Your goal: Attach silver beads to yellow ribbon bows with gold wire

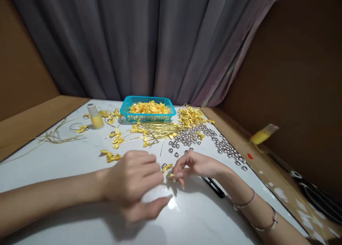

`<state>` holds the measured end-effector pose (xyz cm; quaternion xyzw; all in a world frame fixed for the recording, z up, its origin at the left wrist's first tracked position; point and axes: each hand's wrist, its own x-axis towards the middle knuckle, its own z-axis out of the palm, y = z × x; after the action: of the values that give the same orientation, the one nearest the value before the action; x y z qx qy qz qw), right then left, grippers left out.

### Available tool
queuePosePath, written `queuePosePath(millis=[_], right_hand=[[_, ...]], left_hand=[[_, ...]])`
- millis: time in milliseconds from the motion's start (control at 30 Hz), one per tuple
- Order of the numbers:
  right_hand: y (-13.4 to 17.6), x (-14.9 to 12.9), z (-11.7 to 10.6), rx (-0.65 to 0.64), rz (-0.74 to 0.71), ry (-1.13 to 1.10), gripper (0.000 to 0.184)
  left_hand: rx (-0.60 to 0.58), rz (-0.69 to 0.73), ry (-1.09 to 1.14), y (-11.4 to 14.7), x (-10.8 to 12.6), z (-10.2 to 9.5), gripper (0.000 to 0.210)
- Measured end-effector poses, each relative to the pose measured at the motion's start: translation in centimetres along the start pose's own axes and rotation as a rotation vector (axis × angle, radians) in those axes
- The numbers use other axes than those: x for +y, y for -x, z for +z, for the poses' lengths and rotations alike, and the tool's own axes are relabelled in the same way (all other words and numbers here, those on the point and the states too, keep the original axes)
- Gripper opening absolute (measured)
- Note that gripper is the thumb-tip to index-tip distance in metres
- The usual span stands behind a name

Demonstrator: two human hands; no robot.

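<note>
My right hand (187, 166) pinches a gold cord (170, 176) between thumb and fingertips. A small yellow ribbon bow (167, 167) and a silver bead (164, 166) sit beside those fingertips, seemingly on the same cord. My left hand (139, 186), slightly blurred, hovers just left of them, its thumb apart from the bent fingers; nothing shows in its grip. Under my right wrist lies a black-handled tool (213, 187), partly hidden. More yellow bows (110, 156) rest beyond my left hand.
A blue basket (149, 118) of yellow bows stands at the back, with gold cords (161, 129) before it. Right of these are a bow pile (191, 116) and scattered silver beads (188, 135). A bottle with yellow contents (95, 116) stands left; a yellow spool-like item (263, 134) is far right.
</note>
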<state>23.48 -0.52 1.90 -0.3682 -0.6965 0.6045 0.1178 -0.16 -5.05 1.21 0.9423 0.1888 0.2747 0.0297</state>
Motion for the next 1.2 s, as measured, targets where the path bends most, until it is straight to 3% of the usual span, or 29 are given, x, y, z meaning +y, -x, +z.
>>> queuePosePath(millis=[133,333,533,1033,1200], right_hand=[[0.4,-0.4,0.3,-0.043,-0.027,0.001,0.022],[0.1,-0.1,0.5,-0.067,0.022,-0.018,0.012],[0.0,0.0,0.4,-0.094,0.047,-0.004,0.013],[-0.2,0.2,0.5,-0.144,0.061,0.040,0.014],[-0.3,0.3,0.8,-0.149,0.100,0.037,0.013]], left_hand=[[-0.091,0.056,0.017,-3.4,-2.3,1.1,0.027],[-0.259,-0.137,0.244,-2.9,-1.8,1.9,0.015],[-0.340,-0.164,0.365,-3.0,-2.1,1.7,0.012],[-0.410,-0.245,0.495,-3.0,-2.6,2.7,0.015],[-0.414,-0.195,0.553,-2.9,-2.6,2.8,0.019]])
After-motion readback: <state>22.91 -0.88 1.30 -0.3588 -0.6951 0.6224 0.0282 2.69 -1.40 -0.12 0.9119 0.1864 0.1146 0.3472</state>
